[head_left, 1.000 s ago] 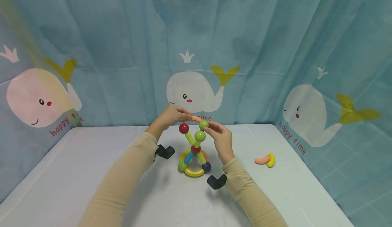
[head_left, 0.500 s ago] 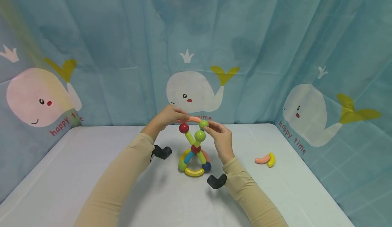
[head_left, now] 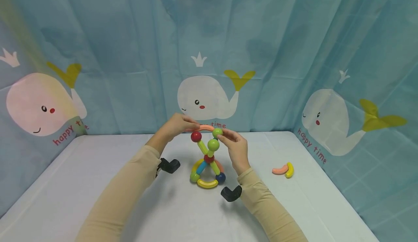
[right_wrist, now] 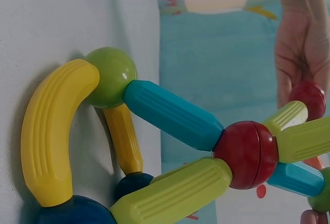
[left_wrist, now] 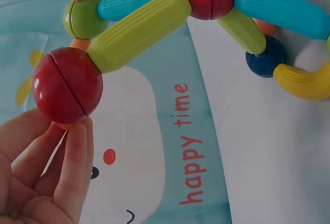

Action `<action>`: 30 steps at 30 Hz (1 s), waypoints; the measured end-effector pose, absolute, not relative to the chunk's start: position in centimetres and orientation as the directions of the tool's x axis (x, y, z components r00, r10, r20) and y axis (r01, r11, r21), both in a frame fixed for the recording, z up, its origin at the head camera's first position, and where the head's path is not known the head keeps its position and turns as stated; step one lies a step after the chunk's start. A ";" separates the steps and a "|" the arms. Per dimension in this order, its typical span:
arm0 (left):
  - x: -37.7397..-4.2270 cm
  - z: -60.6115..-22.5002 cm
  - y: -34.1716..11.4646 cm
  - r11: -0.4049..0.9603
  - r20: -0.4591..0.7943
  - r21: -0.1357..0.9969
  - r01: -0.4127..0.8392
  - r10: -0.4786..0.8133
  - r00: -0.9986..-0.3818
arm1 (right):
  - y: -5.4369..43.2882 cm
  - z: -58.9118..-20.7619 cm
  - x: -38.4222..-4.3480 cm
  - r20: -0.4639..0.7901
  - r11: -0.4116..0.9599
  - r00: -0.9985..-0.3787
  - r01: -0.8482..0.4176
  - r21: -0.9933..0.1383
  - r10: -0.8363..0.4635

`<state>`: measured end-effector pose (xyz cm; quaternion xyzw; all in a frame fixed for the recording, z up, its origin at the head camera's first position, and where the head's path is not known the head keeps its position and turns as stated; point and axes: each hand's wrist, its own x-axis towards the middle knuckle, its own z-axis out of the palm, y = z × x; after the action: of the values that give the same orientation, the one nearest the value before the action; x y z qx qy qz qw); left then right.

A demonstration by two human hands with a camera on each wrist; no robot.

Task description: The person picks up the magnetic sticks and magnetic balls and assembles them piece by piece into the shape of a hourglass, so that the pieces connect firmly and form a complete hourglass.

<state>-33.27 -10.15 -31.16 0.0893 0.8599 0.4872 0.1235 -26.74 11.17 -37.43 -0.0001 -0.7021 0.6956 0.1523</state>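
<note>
A toy figure of magnetic balls and sticks stands on the table, its central red ball joining several sticks. My left hand pinches the left end of a pink curved magnetic stick, behind the upper red ball. In the left wrist view its fingertips are right at that red ball, and the stick is mostly hidden. My right hand holds the rear green ball at the stick's other end. Another green ball tops the front stick. Below, a yellow curved stick links base balls.
A loose pink curved stick and a yellow one lie together on the right of the white table. Black camera mounts jut from both wrists, near the figure's base. A blue whale-print curtain hangs behind.
My left hand has moved left and slightly down, bringing the pink curved stick's left end over behind the upper red ball. My right hand and the figure have stayed put.
</note>
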 end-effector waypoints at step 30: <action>-31.9 -33.8 -10.0 0.195 -0.114 0.978 -0.070 0.228 -0.967 | 11.1 -37.9 -26.8 0.212 0.033 -0.945 -0.210 -0.977 0.248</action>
<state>-31.95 -10.03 -33.77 0.0519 0.7638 0.6325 0.1178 -26.84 11.08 -37.95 -0.0134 -0.6995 0.6952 0.1649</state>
